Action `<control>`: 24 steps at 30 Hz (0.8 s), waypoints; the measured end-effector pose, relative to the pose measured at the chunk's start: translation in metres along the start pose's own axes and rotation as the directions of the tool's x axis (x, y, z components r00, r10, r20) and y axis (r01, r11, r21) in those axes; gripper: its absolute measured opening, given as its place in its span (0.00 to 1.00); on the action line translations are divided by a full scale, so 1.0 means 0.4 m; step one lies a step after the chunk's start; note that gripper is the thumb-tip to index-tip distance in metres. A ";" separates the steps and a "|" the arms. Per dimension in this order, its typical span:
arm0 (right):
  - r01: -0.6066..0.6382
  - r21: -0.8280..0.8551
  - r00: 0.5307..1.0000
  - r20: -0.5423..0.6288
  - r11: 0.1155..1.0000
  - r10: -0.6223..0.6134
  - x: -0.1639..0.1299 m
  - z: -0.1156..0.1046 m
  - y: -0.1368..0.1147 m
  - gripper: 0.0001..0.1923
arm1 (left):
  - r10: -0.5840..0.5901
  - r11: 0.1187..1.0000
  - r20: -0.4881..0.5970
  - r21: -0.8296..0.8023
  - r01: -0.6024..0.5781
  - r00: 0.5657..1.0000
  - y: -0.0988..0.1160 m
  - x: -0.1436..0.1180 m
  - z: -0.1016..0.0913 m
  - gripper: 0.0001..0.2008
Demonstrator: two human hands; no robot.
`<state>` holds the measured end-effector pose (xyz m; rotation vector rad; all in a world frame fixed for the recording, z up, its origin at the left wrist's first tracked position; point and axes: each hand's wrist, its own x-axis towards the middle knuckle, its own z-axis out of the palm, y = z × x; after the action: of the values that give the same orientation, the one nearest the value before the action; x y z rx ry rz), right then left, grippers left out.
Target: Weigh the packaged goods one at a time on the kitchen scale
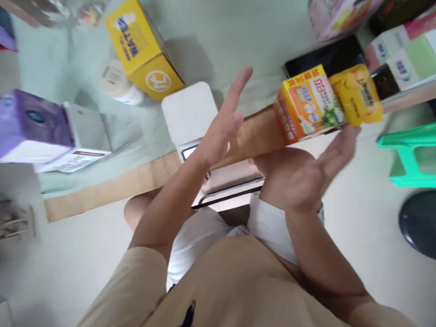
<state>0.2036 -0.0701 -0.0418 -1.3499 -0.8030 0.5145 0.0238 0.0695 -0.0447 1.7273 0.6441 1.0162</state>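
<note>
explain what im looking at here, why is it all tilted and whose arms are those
This is one picture from a camera worn on a person's head, looking down at their own body, so the view tilts with the head. Both arms belong to the wearer. The left hand is raised, open, holding nothing, above a white scale. The right hand is open too, just below an orange carton and a yellow pack at the table edge; whether it touches them is unclear. Also on the table are a yellow box and a purple box. A green stool stands on the floor.
</note>
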 end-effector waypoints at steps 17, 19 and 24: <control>0.176 0.187 0.766 0.590 0.966 -0.254 0.085 0.437 -0.040 0.16 | 0.113 0.979 -0.713 0.198 0.044 0.692 0.043 -0.185 -0.354 0.24; 0.199 0.156 0.756 0.604 0.968 -0.253 0.134 0.519 -0.027 0.14 | 0.094 0.978 -0.690 0.200 0.064 0.718 0.025 -0.183 -0.363 0.25; 0.038 0.064 0.663 0.745 0.997 -0.074 0.216 0.652 0.055 0.27 | 0.076 0.994 -0.650 0.110 -0.006 0.756 -0.057 -0.169 -0.369 0.35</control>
<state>0.0636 0.1674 -0.0392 -1.0398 -1.4967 1.0717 -0.1366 0.0953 -0.0652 1.4459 1.1189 1.6728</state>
